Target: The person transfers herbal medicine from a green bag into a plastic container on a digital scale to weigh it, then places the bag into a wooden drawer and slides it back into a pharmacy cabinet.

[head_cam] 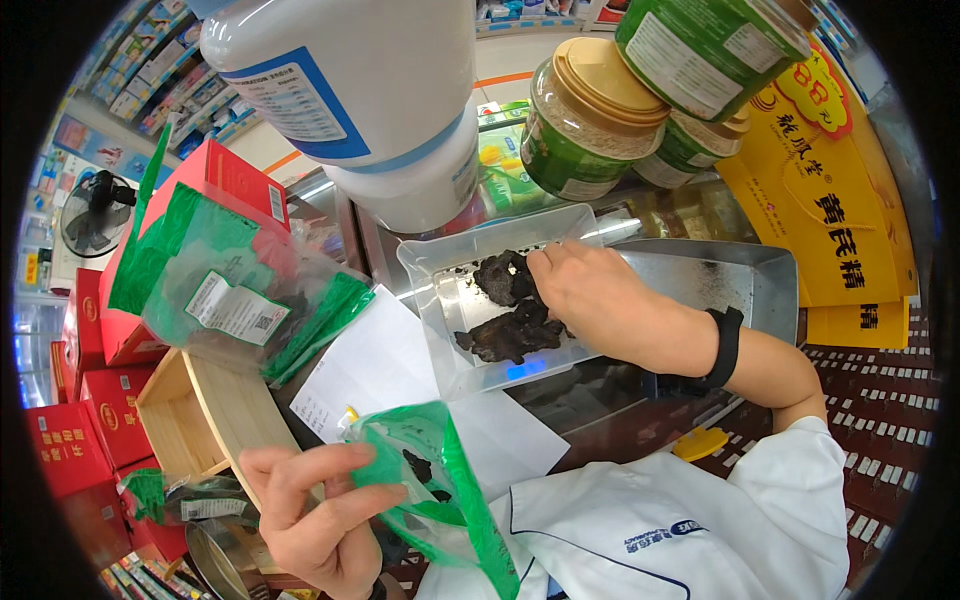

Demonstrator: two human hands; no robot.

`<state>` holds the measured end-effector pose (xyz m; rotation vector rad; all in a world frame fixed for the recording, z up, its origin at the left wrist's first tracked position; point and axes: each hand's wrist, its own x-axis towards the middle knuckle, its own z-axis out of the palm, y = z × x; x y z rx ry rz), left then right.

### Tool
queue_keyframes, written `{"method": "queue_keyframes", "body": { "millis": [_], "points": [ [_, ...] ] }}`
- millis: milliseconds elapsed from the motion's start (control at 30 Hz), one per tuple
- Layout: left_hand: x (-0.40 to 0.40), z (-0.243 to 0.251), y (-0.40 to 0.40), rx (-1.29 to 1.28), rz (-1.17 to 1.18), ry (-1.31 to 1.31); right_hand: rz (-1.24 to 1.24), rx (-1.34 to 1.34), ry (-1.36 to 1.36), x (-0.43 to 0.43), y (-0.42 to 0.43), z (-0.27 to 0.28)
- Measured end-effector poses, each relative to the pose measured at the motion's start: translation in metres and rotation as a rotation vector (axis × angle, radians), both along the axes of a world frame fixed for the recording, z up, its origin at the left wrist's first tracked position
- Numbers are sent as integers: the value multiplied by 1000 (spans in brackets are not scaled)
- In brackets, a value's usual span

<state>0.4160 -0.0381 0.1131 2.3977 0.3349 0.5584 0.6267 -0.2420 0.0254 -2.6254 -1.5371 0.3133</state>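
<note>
My left hand (pixel 315 510) pinches the edge of a clear plastic bag with green bands (pixel 431 487). The bag gapes, and a few dark pieces show inside it. My right hand (pixel 592 300) reaches into a translucent plastic tray (pixel 442 367), its fingers down against dark, wrinkled dried pieces (pixel 514 334). The fingertips are hidden, so whether they grip a piece cannot be seen. Small dark crumbs lie on the tray's floor. Under the tray and the bag are white paper sheets (pixel 367 360), one with handwriting.
A metal tray (pixel 765 289) adjoins the plastic one. Behind stand a large white tub (pixel 352 82) and stacked green-labelled jars (pixel 592 127). To the left are another green-banded bag (pixel 225 285), a wooden box (pixel 225 412) and red boxes (pixel 112 412). Yellow paper bags (pixel 832 202) stand at right.
</note>
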Motion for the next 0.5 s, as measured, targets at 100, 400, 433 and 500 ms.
{"method": "queue_keyframes", "body": {
  "millis": [100, 400, 433, 500],
  "points": [
    [5, 0, 0, 87, -74, -2, -10, -33, 16, 2, 0, -1],
    [-6, -1, 18, -266, -384, -77, -111, 303, 64, 14, -10, 14],
    [-7, -2, 16, -268, -386, -78, -113, 301, 63, 17, -12, 17],
    [-9, 4, 7, -282, -272, 10, -210, 459, 318, 20, -10, 27]
  ]
}}
